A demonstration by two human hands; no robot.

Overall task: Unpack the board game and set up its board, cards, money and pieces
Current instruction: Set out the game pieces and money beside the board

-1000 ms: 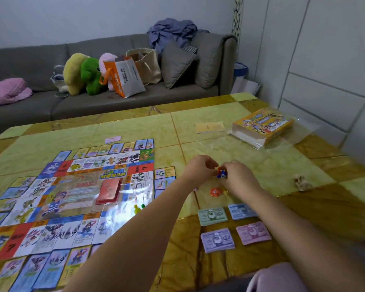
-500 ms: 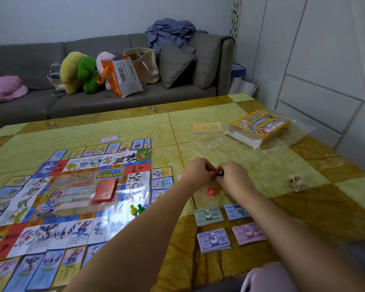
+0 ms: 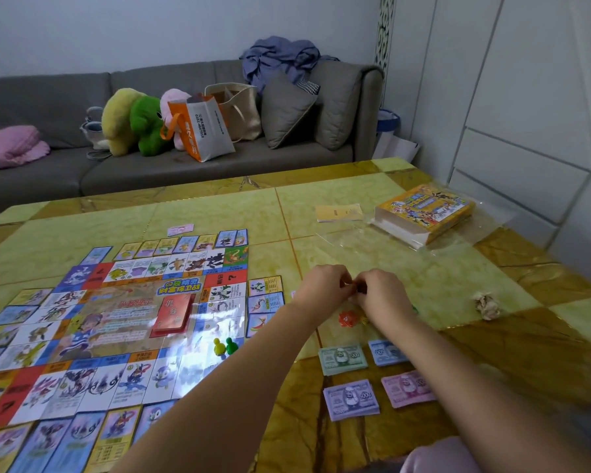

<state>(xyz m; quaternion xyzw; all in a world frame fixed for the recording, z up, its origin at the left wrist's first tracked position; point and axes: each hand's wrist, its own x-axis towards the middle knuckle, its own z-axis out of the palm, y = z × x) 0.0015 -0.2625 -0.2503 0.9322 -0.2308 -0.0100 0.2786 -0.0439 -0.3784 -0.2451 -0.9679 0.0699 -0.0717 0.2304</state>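
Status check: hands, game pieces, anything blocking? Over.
Left hand and right hand pinch one small reddish piece. Yellow and green plastic pawns on the printed board. Nothing blocking.

yellow table (image 3: 219, 213): game board (image 3: 116, 319), cards (image 3: 265, 286) alongside, four money stacks (image 3: 343, 358), crumpled paper (image 3: 487, 304).

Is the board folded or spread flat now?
Spread flat: the board lies open on the table, with the red card deck, yellow pawn and green pawn on it.

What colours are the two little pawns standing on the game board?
Head view: a yellow plastic pawn beside a green plastic pawn.
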